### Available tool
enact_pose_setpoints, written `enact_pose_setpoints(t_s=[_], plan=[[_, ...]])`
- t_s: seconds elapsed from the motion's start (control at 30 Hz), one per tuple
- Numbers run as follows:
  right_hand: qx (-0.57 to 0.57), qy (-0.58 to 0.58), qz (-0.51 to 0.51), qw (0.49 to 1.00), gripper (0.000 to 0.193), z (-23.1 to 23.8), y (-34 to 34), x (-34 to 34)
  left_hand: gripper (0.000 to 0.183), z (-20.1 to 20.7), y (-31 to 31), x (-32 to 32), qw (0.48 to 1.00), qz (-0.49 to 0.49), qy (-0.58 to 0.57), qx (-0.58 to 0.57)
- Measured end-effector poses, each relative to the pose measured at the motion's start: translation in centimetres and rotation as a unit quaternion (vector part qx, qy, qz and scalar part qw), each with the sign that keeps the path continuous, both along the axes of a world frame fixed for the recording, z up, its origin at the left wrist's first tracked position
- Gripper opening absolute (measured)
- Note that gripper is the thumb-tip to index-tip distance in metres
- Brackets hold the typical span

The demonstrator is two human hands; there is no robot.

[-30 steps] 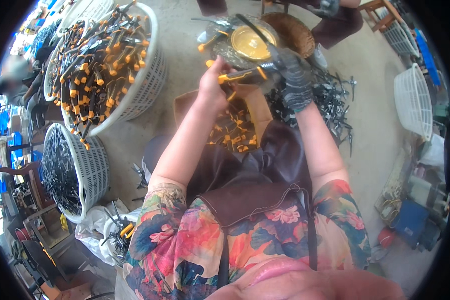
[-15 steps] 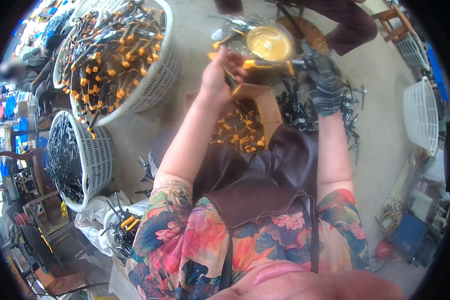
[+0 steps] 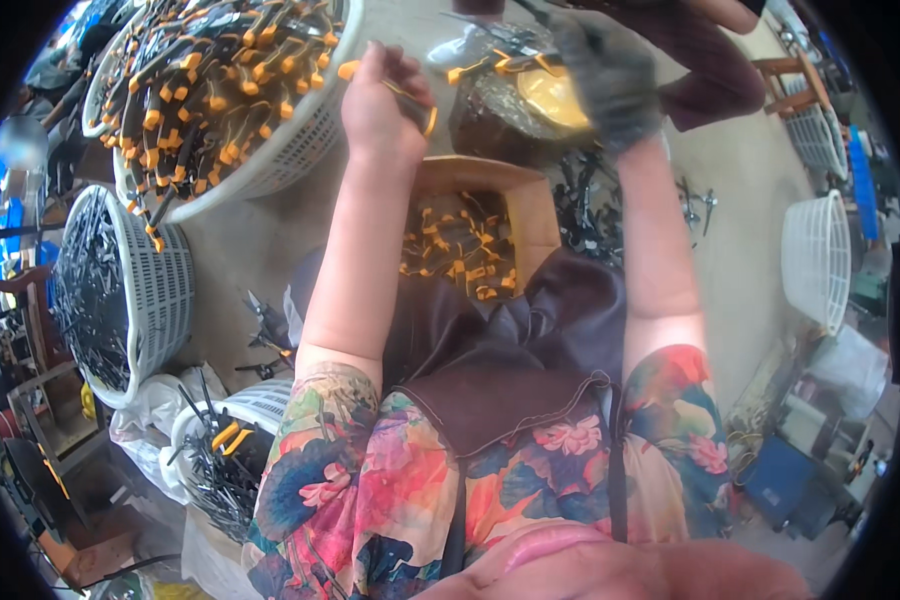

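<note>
Orange rubber sleeves are the bright note here: the bare left hand [image 3: 382, 105] now sits up beside the near rim of the big white slatted basket [image 3: 300, 150], pinching a dark tool with an orange-tipped handle [image 3: 410, 100] between thumb and fingers, whereas half a second ago it was further right, close against the gloved hand over the round pot. So the two hands have drawn apart, and the piece looks to be travelling toward the heap of finished orange-handled tools [image 3: 210, 85] in that basket. The right hand [image 3: 600, 75], in a coarse grey knitted glove, is closed around something at the far edge of the dark, grimy pot [image 3: 510, 110], whose yellow glossy contents show at its mouth; the blur there is heavy, so I can't say quite what it grips, though orange-ended metal pieces [image 3: 480, 68] poke out beside it. Between the forearms stands an open cardboard box [image 3: 475, 180], matte brown, with loose orange sleeves [image 3: 460, 250] scattered inside. A second slatted basket [image 3: 160, 290] at the person's left holds bare black steel tools, tangled and dull. A brown leathery apron [image 3: 530, 350] lies creased over the lap, above a flowered blouse.
</note>
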State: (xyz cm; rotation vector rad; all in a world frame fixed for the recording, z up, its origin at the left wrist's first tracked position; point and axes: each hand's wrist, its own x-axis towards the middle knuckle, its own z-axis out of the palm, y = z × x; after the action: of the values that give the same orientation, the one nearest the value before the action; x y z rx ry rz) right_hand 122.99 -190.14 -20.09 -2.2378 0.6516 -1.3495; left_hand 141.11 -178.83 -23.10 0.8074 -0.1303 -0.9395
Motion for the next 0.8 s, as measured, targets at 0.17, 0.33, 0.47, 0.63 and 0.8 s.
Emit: enact_pose_setpoints(t_s=[0.17,0.33,0.47,0.63,0.8], plan=[[0.027,0.129,-0.044,0.990,0.028,-5.3,-7.6,1.6,0.022,-0.5,-0.6,2.4,0.997,-0.002,0.028,-0.074],[0.014,-0.063,0.056,0.996,0.019,-1.0,-2.9,4.0,0.024,2.2,-0.1,3.3,0.996,0.038,0.040,-0.069],[-0.028,0.229,-0.137,0.963,0.023,-3.1,-3.4,2.3,0.027,-0.3,-0.5,4.6,0.993,-0.007,0.035,-0.113],[0.298,-0.253,0.028,0.920,0.020,-6.0,-3.5,-1.2,0.023,-0.5,-0.3,1.6,1.000,0.000,0.009,0.000],[0.418,-0.274,-0.006,0.866,0.016,-5.3,-1.8,-4.2,0.024,-1.5,-0.2,-3.4,0.994,-0.056,-0.052,0.080]])
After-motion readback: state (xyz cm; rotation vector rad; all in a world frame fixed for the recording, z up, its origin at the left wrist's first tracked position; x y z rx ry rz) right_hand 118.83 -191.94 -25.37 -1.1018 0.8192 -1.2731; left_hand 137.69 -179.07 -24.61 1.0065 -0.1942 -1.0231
